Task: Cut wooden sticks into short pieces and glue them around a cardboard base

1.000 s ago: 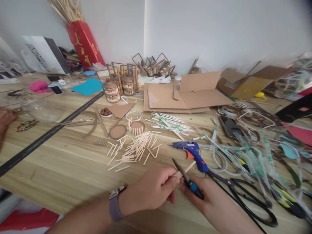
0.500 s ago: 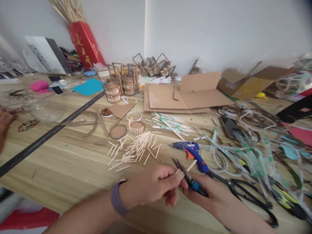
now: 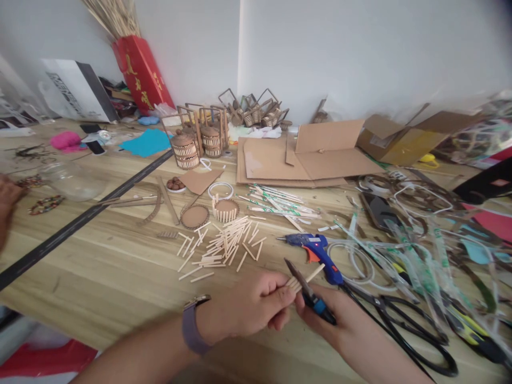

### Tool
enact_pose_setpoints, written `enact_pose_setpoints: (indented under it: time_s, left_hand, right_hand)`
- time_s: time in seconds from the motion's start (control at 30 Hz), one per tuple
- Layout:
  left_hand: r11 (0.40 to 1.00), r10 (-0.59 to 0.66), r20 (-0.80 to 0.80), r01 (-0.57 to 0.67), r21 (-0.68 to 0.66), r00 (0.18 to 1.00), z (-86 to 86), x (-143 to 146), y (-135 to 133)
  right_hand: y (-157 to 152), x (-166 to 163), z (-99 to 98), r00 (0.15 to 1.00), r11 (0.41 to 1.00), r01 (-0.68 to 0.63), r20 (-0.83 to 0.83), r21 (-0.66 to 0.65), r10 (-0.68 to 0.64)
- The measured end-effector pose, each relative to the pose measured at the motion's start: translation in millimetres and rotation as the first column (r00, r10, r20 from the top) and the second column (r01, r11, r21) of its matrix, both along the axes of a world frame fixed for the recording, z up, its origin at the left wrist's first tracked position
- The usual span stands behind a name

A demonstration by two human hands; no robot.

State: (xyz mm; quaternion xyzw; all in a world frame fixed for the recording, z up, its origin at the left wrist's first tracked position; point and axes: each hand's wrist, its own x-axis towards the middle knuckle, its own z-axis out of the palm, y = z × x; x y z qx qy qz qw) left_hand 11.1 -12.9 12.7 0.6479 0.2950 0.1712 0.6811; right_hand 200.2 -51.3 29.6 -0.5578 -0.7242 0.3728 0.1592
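Note:
My left hand (image 3: 260, 301), with a watch on its wrist, pinches several thin wooden sticks (image 3: 295, 285) between thumb and fingers. One stick (image 3: 317, 272) reaches farther out, past the blade to the right. My right hand (image 3: 326, 314) is closed around cutters (image 3: 316, 301) with dark blades and a blue and black handle. Their blades lie across the sticks, right beside my left fingertips. On the table beyond my hands is a loose pile of short sticks (image 3: 232, 240). Behind it stand a round cardboard base (image 3: 226, 207) partly edged with upright sticks and a flat cardboard disc (image 3: 194, 217).
A blue glue gun (image 3: 316, 248) lies just beyond my right hand, with black scissors (image 3: 408, 314) to its right. Plastic-wrapped sticks (image 3: 280, 202), cardboard sheets (image 3: 276, 160) and small lidded baskets (image 3: 186, 152) are farther back. Another person's hand (image 3: 8, 197) shows at the left edge.
The cutters' blades stood apart around the sticks and now look closer together. My right hand has turned slightly, while my left hand has hardly moved.

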Motion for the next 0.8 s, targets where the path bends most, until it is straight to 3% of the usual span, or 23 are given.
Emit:
enact_pose_setpoints:
  time_s: [0.13, 0.2, 0.27, 0.33, 0.4, 0.53, 0.8]
  left_hand:
    - [0.990, 0.097, -0.048, -0.092, 0.109, 0.994, 5.1, -1.6, 2.7]
    - [0.969, 0.174, -0.076, -0.157, 0.188, 0.982, 7.4, -2.6, 4.3]
    - [0.947, 0.212, -0.159, -0.163, 0.278, 0.964, 7.7, -3.1, 4.7]
    - [0.918, 0.204, -0.269, -0.088, 0.388, 0.941, 5.7, -2.4, 3.1]
    - [0.868, 0.194, -0.347, 0.004, 0.497, 0.917, 2.3, -0.5, -0.1]
    - [0.771, 0.241, -0.369, 0.054, 0.635, 0.898, -2.9, 3.9, -6.8]
    - [0.726, 0.252, -0.540, 0.212, 0.655, 0.803, 1.4, 7.1, -11.3]
  right_hand:
    - [3.7, 9.7, -7.7, 0.997, 0.999, 0.033, -0.069, 0.004, -0.032]
    - [6.7, 18.0, -12.5, 0.990, 0.989, 0.129, -0.062, 0.073, -0.125]
    - [9.6, 25.8, -16.9, 0.964, 0.928, 0.264, -0.043, 0.264, -0.262]
    - [11.4, 30.4, -20.3, 0.950, 0.813, 0.287, -0.040, 0.506, -0.311]
    - [11.3, 30.8, -23.0, 0.972, 0.737, 0.169, 0.012, 0.654, -0.233]
    - [6.7, 24.0, -30.9, 0.973, 0.752, -0.077, 0.215, 0.655, -0.088]
    - [1.6, 14.0, -38.9, 0.892, 0.660, -0.194, 0.410, 0.725, -0.189]
